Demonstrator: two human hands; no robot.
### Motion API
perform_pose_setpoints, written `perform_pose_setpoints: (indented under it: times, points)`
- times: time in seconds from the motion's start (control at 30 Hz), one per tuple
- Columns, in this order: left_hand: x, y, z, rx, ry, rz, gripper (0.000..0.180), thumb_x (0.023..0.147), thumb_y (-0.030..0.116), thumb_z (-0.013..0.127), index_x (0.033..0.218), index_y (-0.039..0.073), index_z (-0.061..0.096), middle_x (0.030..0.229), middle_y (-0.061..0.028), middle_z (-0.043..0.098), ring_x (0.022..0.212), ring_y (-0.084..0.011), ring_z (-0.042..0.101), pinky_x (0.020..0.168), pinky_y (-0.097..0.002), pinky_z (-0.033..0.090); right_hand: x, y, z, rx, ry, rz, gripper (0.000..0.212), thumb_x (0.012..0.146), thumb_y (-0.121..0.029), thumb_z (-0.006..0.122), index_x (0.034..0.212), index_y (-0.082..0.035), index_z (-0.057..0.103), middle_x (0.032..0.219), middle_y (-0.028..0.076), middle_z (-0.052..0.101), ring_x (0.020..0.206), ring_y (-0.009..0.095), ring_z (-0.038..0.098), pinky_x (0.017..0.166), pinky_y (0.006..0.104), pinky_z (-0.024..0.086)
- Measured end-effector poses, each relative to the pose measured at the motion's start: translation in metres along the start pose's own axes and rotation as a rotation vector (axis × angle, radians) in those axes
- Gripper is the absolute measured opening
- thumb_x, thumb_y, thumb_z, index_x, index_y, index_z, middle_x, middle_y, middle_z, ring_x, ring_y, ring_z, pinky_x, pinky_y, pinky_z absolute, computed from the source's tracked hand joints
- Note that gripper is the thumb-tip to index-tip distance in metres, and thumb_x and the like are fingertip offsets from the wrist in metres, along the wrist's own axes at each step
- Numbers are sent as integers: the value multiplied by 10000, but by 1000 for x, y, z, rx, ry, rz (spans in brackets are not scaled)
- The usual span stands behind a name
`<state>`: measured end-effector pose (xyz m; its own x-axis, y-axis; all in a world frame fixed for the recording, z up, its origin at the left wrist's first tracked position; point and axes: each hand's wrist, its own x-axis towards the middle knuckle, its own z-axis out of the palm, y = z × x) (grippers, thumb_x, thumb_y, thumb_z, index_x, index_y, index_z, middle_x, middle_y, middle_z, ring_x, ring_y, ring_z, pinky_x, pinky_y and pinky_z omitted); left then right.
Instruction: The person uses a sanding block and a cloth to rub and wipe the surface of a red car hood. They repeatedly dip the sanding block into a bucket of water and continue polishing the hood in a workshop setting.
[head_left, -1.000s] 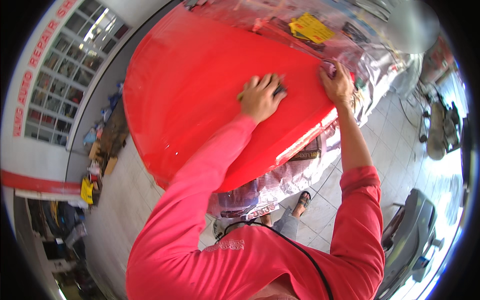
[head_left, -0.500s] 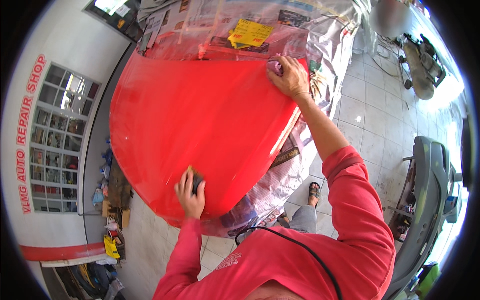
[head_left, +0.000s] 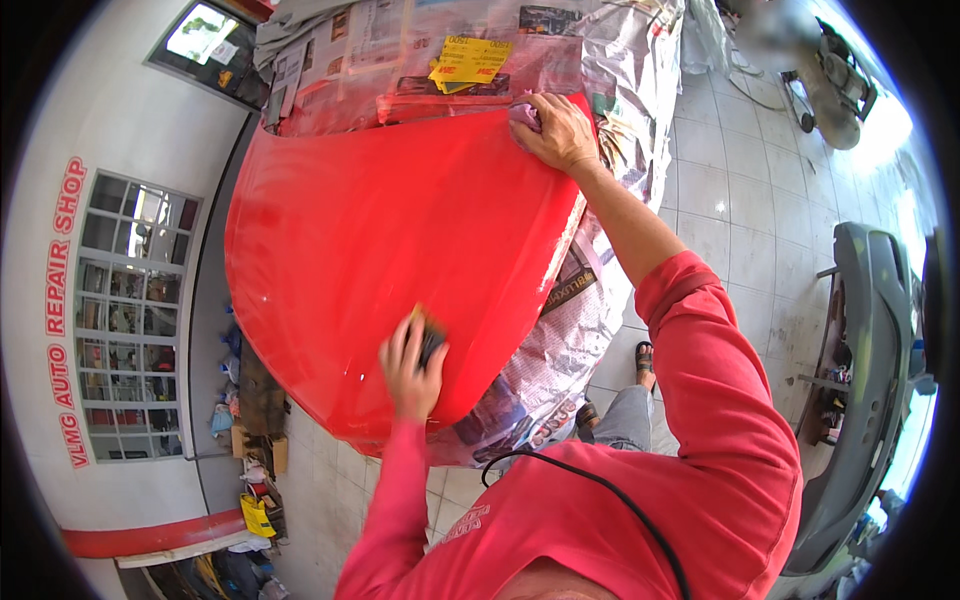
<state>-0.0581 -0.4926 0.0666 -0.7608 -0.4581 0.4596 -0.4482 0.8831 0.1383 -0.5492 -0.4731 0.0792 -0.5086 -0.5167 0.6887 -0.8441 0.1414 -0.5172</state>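
Note:
A glossy red car hood (head_left: 370, 220) lies before me, framed by newspaper and plastic masking. My left hand (head_left: 408, 375) is closed around a dark sanding block (head_left: 432, 343) with a yellow edge, pressed to the near part of the hood. At the far right corner, my right hand (head_left: 562, 132) grips a bunched purple cloth (head_left: 524, 117) against the red surface. The underside of the block is hidden from me.
Yellow sandpaper sheets (head_left: 472, 60) rest on the masking newspaper (head_left: 370, 50) beyond the hood. A grey bumper (head_left: 860, 370) stands on a rack at right. An air compressor (head_left: 835, 110) sits at the far right on the tiled floor (head_left: 750, 200). A gridded window (head_left: 135, 310) is at left.
My left hand and the sanding block have slid a little farther away and to the right over the hood. My right hand stays at the corner with the cloth. The whole view has shifted slightly.

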Motion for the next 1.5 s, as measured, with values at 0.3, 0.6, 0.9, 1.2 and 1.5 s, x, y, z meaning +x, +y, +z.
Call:
perform_pose_setpoints:
  times: [0.3, 0.6, 0.9, 1.2, 1.5]
  points:
    - [173, 70, 73, -8, 92, 158, 543, 976, 454, 780, 1370, 85, 722, 1345, -132, 701, 1183, -362, 661, 995, -533, 515, -7, -1, 11, 118, 28, 37, 500, 967, -491, 712, 1259, -86, 719, 1188, 159, 763, 1138, 379, 705, 1005, 496, 539]
    - [122, 65, 53, -70, 56, 202, 603, 980, 419, 784, 1454, 65, 664, 1421, -160, 668, 1215, -381, 624, 1027, -517, 498, 13, 29, 2, 91, -45, 19, 527, 962, -502, 712, 1274, -78, 715, 1218, 177, 761, 1172, 397, 698, 1034, 492, 543]
    - [41, 74, 11, 36, 1, -23, 604, 979, 405, 797, 1447, 48, 663, 1458, -163, 672, 1297, -357, 643, 999, -524, 475, 12, 25, -2, 167, 47, 81, 492, 958, -508, 711, 1215, -89, 738, 1147, 182, 768, 1129, 390, 710, 989, 487, 555]
    - [248, 133, 115, 57, 84, 35, 544, 954, 460, 777, 1376, 130, 684, 1266, -101, 684, 1137, -357, 616, 906, -544, 518, 11, 60, 24, 285, 48, 35, 455, 954, -416, 794, 1305, -128, 764, 1229, 210, 781, 1112, 424, 744, 966, 481, 586]
    - [-175, -13, -62, 314, 202, -854, 626, 984, 364, 740, 1534, 98, 601, 1376, -160, 690, 1131, -407, 646, 961, -524, 511, 29, 48, 38, -88, -151, -3, 721, 998, -589, 672, 1414, 0, 647, 1341, 310, 687, 1251, 491, 648, 1077, 533, 509]
